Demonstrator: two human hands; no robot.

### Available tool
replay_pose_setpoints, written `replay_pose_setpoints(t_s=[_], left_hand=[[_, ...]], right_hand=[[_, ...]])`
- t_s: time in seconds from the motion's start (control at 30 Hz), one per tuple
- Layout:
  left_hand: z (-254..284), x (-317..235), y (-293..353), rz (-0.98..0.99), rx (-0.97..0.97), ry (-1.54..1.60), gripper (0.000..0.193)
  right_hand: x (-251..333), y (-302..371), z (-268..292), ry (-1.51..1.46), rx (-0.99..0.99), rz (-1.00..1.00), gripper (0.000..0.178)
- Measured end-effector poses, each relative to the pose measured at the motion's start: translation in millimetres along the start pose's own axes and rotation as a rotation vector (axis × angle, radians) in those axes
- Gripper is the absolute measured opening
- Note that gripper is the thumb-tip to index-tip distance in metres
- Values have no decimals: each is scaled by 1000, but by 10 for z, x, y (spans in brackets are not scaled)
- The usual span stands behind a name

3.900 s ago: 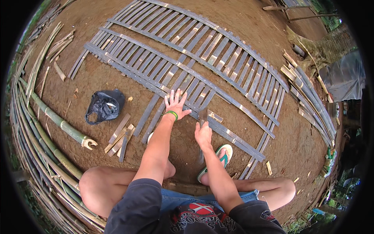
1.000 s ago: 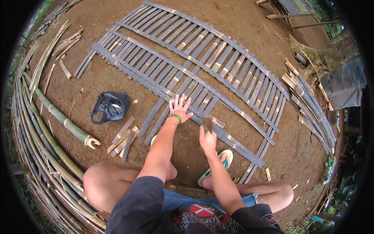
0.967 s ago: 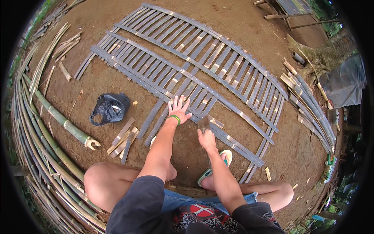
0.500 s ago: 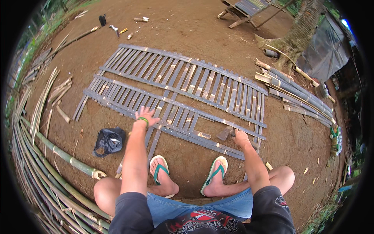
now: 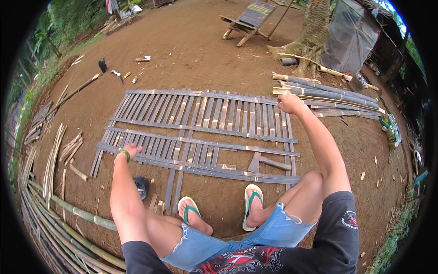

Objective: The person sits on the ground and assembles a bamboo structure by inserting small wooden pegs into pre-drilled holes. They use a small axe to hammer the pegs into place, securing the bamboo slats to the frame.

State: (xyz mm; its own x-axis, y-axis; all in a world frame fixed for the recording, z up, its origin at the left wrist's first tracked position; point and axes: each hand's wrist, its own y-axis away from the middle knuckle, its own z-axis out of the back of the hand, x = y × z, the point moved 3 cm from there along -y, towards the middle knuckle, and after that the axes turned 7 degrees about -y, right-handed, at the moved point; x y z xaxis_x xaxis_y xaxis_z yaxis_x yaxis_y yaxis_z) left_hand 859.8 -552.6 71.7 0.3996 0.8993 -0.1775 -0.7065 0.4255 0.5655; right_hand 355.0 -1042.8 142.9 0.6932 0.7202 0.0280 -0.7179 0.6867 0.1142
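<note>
A frame of dark flat bamboo slats (image 5: pixel 230 130) nailed to long rails lies on the dirt before me. My left hand (image 5: pixel 132 150) is over its near left part, fingers stretched out, and I see nothing in them. At the far right corner, my right hand (image 5: pixel 289 104) has its fingers curled in; whether they grip the end of the rail is hidden. A hatchet (image 5: pixel 269 163) with a broad blade and wooden handle lies across the near right slats, away from both hands. Near its blade is a short pale piece of bamboo (image 5: pixel 226 166).
Split bamboo poles (image 5: pixel 337 95) are stacked at the right, by a tree trunk (image 5: pixel 315 34). Long green poles (image 5: pixel 68 237) lie at the lower left. My left forearm partly covers a black bag (image 5: pixel 141 186). A slatted bamboo chair (image 5: pixel 251 20) stands far back.
My right hand has let go of the hatchet and moved up to the frame's far corner. My left hand has shifted left. The view has tilted up and turned.
</note>
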Motion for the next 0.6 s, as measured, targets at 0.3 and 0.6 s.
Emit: replay_pose_setpoints(t_s=[0.3, 0.6], left_hand=[[28, 857, -1006, -220, -193, 269, 65], [23, 880, -1206, -25, -23, 231, 52]], right_hand=[[184, -87, -961, 80, 441, -21, 36], [1138, -176, -12, -102, 90, 41, 32]])
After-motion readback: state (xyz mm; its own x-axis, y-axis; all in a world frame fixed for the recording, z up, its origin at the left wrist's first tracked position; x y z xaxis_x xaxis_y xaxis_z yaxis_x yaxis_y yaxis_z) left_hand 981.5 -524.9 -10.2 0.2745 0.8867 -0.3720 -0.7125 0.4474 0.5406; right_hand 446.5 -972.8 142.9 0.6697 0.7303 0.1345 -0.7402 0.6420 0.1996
